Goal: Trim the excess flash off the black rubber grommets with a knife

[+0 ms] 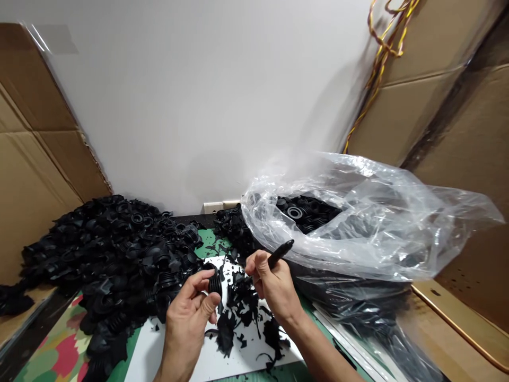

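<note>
Between the thumb and fingers of my left hand point(186, 315) is a black ribbed rubber bellows point(215, 285). My right hand point(276, 286) is closed around a black pen-like tool point(281, 253). Its upper end sticks out past the thumb, and its lower end is hidden in the hand. The hands are a short way apart over a white sheet point(147, 350), where thin black rubber scraps point(242, 300) lie scattered. To the left is a large heap of black ribbed rubber parts point(119, 249) with ragged edges.
A clear plastic bag point(369, 260), lying open at the right, holds many black bellows point(310, 212). Cardboard panels point(40, 132) flank the table, with a white wall point(207, 95) behind. Twisted yellow and brown wires point(382, 63) hang at upper right. A green mat point(212, 241) shows beneath.
</note>
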`<action>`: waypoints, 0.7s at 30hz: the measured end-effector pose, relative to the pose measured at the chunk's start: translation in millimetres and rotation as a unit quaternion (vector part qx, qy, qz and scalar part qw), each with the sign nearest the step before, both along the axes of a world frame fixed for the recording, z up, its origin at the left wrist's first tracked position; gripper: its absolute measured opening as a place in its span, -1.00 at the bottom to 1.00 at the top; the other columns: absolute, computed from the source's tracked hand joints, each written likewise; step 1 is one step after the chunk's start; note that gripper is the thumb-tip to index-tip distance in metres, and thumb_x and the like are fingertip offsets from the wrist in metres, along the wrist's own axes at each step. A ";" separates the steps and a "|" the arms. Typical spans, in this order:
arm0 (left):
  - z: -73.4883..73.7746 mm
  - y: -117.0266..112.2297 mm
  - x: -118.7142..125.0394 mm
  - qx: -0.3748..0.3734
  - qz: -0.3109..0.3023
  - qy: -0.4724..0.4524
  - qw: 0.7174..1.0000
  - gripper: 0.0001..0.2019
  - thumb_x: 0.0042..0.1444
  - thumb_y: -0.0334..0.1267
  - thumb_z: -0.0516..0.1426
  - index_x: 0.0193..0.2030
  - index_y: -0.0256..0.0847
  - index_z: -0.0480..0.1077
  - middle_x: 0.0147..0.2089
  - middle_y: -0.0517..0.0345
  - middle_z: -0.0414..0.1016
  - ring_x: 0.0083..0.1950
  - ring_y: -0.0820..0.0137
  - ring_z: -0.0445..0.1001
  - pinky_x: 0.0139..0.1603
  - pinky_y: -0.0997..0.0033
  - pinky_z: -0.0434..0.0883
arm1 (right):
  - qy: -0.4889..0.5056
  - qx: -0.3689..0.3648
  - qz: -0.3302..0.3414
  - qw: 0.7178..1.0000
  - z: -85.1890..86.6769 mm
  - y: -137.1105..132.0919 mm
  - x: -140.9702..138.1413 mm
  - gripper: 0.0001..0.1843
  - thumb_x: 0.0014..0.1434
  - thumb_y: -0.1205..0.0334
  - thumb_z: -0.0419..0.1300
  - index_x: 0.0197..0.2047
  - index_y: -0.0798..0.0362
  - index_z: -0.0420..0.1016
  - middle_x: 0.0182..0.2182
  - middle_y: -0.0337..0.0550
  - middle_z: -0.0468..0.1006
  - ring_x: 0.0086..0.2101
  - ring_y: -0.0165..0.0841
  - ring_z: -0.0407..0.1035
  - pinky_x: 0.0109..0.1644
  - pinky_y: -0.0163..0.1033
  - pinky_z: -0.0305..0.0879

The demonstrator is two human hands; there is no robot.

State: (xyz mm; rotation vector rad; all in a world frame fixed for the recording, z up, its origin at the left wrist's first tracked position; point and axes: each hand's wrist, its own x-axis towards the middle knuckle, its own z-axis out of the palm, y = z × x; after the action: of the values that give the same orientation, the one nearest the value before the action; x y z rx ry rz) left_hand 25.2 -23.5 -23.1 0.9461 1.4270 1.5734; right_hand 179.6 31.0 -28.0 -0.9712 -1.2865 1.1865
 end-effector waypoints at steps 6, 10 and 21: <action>-4.0 -0.5 -2.1 0.006 -0.025 0.013 1.000 -0.63 -0.35 -0.22 0.39 -0.29 -0.20 0.58 -0.62 0.29 0.38 -0.58 0.49 0.33 -0.55 0.54 0.34 | -0.044 -0.042 0.114 0.992 6.4 -6.5 -6.5 -0.57 0.02 -0.14 0.22 -0.49 0.11 0.38 -0.65 -0.32 0.26 -0.63 -0.49 0.12 -0.59 -0.37 0.05; -8.0 -1.1 -3.1 0.001 -0.044 0.033 0.998 -0.63 -0.33 -0.27 0.39 -0.26 -0.20 0.57 -0.55 0.24 0.46 -0.50 0.44 0.38 -0.47 0.50 0.39 | -0.056 -0.057 0.178 0.981 9.0 -12.2 -10.2 -0.79 -0.03 0.13 0.27 -0.44 0.13 0.48 -0.55 -0.27 0.38 -0.48 -0.43 0.23 -0.39 -0.33 0.15; 1.1 2.1 -6.3 -0.029 0.010 0.047 0.998 -0.77 -0.36 -0.27 0.34 -0.44 -0.22 0.56 -0.68 0.27 0.38 -0.61 0.46 0.29 -0.57 0.51 0.28 | 0.043 -0.179 0.197 0.963 9.2 -11.3 -16.0 -0.68 -0.21 0.06 0.32 -0.66 0.09 0.33 -0.74 -0.37 0.24 -0.69 -0.55 -0.03 -0.61 -0.36 -0.17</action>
State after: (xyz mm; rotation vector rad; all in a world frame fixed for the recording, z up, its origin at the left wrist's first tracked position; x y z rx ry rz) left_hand 18.9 -21.4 -22.0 0.9852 1.5437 1.5112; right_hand 163.6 19.7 -18.8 -0.9280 -1.2529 1.7991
